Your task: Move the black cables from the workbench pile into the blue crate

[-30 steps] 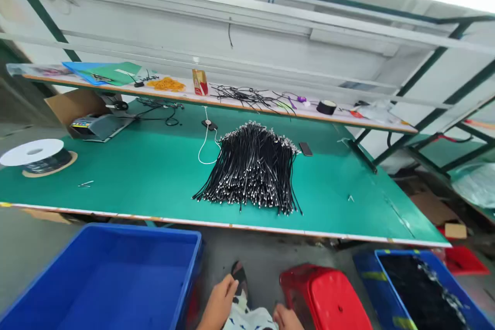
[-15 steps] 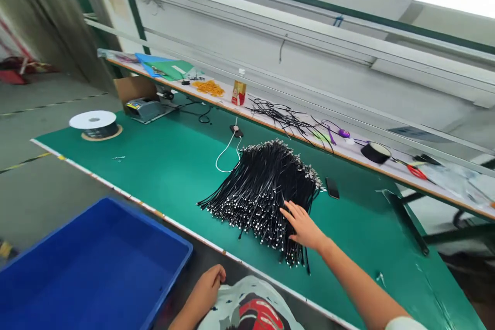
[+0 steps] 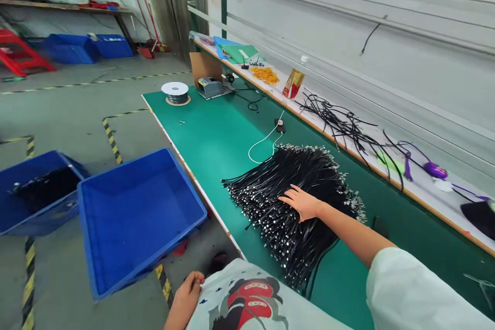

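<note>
A broad pile of black cables (image 3: pixel 309 170) with small silvery ends lies fanned out on the green tabletop (image 3: pixel 209 139). My right hand (image 3: pixel 303 203) rests palm down on top of the pile, its fingers spread over the cables without gripping any. Low in the view, my left hand (image 3: pixel 188 291) stays beside my shirt, off the table edge, its fingers curled in with nothing visible in them. A white cord (image 3: pixel 257 150) runs from a dark device behind the pile.
A blue bin (image 3: pixel 143 216) stands left of the table, and another blue bin (image 3: pixel 42 196) holds dark items. A spool (image 3: pixel 176 94) and a grey machine (image 3: pixel 211 86) sit at the table's far end. Loose black cords (image 3: pixel 344 124) lie on the shelf.
My view has swung left, bringing the second bin and more floor into sight. My right hand now lies farther in on the pile. My left hand remains by my shirt.
</note>
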A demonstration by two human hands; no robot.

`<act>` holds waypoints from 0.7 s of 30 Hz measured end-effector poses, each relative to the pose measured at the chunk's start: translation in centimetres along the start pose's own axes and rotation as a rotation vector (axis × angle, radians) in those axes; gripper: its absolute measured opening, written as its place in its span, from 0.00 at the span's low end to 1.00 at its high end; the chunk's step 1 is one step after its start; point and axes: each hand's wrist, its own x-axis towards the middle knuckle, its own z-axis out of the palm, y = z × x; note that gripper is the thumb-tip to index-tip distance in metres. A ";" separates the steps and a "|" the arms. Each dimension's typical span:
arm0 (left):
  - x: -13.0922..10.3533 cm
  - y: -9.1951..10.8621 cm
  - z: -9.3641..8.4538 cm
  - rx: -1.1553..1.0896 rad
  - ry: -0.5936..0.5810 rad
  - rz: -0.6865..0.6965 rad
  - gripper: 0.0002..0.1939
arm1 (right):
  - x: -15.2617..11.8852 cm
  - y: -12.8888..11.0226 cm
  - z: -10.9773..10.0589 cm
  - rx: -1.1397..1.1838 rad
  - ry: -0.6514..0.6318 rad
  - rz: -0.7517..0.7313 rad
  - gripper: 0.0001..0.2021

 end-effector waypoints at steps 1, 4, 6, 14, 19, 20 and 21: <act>-0.3 0.4 0.5 -0.020 -0.009 -0.003 0.17 | -0.1 0.1 0.0 0.025 0.016 0.012 0.56; -0.6 2.0 1.8 -0.115 -0.036 -0.002 0.16 | -0.5 0.2 -0.1 0.087 0.059 0.069 0.43; -0.6 3.8 2.4 -0.165 -0.050 0.005 0.16 | -0.8 0.2 -0.2 0.107 0.074 0.077 0.32; 1.1 15.5 3.1 -0.316 -0.201 0.269 0.13 | -5.2 3.9 -3.5 0.267 0.366 0.120 0.31; 5.3 24.3 5.2 -0.629 -0.345 0.390 0.14 | -8.1 7.4 -5.0 0.454 0.694 0.206 0.25; 6.4 26.2 5.7 -0.693 -0.364 0.423 0.16 | -8.3 7.7 -5.1 0.483 0.729 0.210 0.22; 7.5 28.1 6.2 -0.745 -0.356 0.451 0.18 | -8.5 7.8 -5.2 0.507 0.757 0.208 0.21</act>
